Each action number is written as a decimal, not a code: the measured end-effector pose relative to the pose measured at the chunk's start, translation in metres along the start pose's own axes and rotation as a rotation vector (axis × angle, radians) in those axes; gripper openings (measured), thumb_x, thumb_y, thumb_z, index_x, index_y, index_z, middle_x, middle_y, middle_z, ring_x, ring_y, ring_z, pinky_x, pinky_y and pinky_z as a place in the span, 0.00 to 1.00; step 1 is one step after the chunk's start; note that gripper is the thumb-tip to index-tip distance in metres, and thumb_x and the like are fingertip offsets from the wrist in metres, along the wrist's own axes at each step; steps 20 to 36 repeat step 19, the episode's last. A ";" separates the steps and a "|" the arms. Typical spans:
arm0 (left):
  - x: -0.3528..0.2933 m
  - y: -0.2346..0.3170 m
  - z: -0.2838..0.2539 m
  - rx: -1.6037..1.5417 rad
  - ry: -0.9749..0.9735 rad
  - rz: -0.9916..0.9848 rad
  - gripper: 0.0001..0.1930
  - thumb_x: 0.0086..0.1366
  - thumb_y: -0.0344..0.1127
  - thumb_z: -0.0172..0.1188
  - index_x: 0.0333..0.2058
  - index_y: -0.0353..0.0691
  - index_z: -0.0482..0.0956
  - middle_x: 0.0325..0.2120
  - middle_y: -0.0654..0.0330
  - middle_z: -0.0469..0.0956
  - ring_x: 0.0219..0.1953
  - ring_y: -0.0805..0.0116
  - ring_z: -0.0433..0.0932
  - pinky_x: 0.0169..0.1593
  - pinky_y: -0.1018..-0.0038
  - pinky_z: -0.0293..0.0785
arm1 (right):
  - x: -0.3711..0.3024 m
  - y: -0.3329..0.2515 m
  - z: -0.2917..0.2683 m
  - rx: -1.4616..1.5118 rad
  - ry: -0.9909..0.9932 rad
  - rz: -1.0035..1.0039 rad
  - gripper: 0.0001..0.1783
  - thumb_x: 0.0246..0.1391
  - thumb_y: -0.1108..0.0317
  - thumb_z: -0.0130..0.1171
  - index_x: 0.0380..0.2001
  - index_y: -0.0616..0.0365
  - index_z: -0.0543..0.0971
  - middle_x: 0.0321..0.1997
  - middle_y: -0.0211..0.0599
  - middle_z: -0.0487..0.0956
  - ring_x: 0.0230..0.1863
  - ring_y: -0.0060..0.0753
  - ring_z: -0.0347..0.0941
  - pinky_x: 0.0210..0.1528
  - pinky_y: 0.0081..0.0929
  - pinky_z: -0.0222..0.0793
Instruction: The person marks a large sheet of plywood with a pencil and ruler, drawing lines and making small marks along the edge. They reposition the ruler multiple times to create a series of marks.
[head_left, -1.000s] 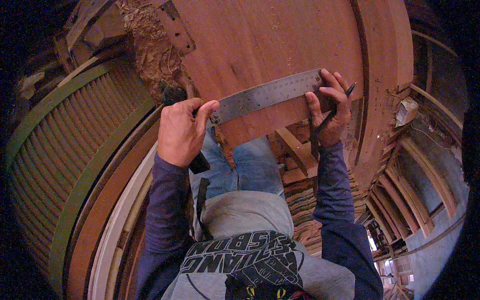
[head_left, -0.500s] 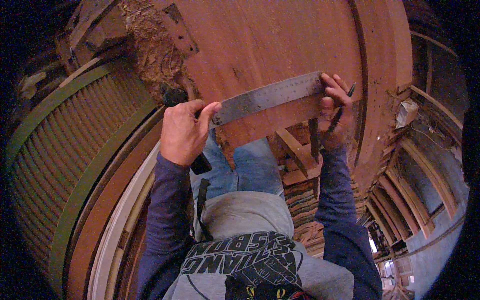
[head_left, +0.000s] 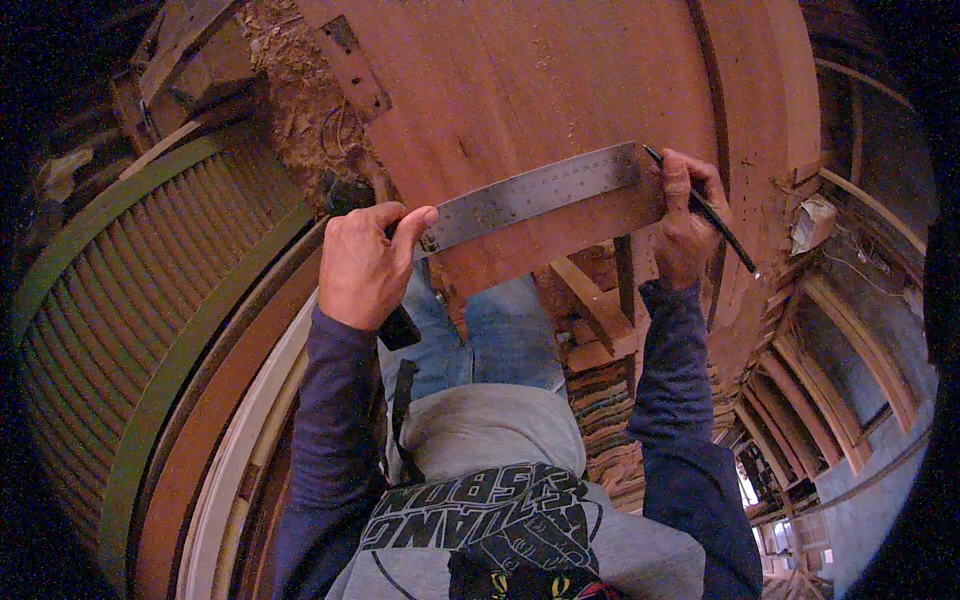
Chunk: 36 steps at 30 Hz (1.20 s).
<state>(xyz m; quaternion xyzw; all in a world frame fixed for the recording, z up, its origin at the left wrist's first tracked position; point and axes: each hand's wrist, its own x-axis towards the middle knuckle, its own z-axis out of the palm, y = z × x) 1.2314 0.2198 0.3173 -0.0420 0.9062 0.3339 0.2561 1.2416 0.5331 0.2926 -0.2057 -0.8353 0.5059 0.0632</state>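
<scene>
A wide metal ruler (head_left: pixel 530 190) lies across the near part of a reddish wooden board (head_left: pixel 560 80). Its left end is gripped by my left hand (head_left: pixel 368 262), with the thumb on top near the board's left edge. At the ruler's other end, my right hand (head_left: pixel 690 215) is closed round a dark pencil (head_left: pixel 725 232). The pencil's upper end slants out to the right, and its tip sits close to the ruler's right end. Whether the tip touches the board I cannot tell.
Wood shavings (head_left: pixel 300 90) are heaped left of the board. A green-framed slatted panel (head_left: pixel 130 300) stands at the left, with long boards (head_left: pixel 230 480) beside it. A black tool (head_left: pixel 345 192) shows just beyond my left hand. Timber frames (head_left: pixel 830 370) lean at the right.
My right hand's fingers have gone from spread over the ruler's end to closed round the pencil, which has turned with its tip toward the ruler. My left hand has hardly moved.
</scene>
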 end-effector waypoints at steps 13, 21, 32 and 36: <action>-0.002 0.005 -0.002 0.089 -0.006 0.049 0.18 0.69 0.44 0.63 0.31 0.31 0.86 0.24 0.42 0.80 0.26 0.43 0.81 0.33 0.59 0.74 | 0.005 0.005 0.006 0.133 0.108 -0.012 0.15 0.65 0.68 0.65 0.28 0.55 0.69 0.25 0.32 0.78 0.29 0.24 0.80 0.37 0.25 0.76; -0.005 0.002 -0.002 0.057 0.011 0.050 0.17 0.68 0.43 0.64 0.32 0.33 0.87 0.25 0.43 0.82 0.27 0.44 0.81 0.34 0.58 0.75 | 0.008 0.008 0.005 -0.076 0.034 -0.033 0.15 0.65 0.65 0.65 0.28 0.56 0.70 0.27 0.37 0.81 0.30 0.28 0.81 0.39 0.28 0.76; -0.005 0.002 -0.002 0.057 0.011 0.050 0.17 0.68 0.43 0.64 0.32 0.33 0.87 0.25 0.43 0.82 0.27 0.44 0.81 0.34 0.58 0.75 | 0.008 0.008 0.005 -0.076 0.034 -0.033 0.15 0.65 0.65 0.65 0.28 0.56 0.70 0.27 0.37 0.81 0.30 0.28 0.81 0.39 0.28 0.76; -0.005 0.002 -0.002 0.057 0.011 0.050 0.17 0.68 0.43 0.64 0.32 0.33 0.87 0.25 0.43 0.82 0.27 0.44 0.81 0.34 0.58 0.75 | 0.008 0.008 0.005 -0.076 0.034 -0.033 0.15 0.65 0.65 0.65 0.28 0.56 0.70 0.27 0.37 0.81 0.30 0.28 0.81 0.39 0.28 0.76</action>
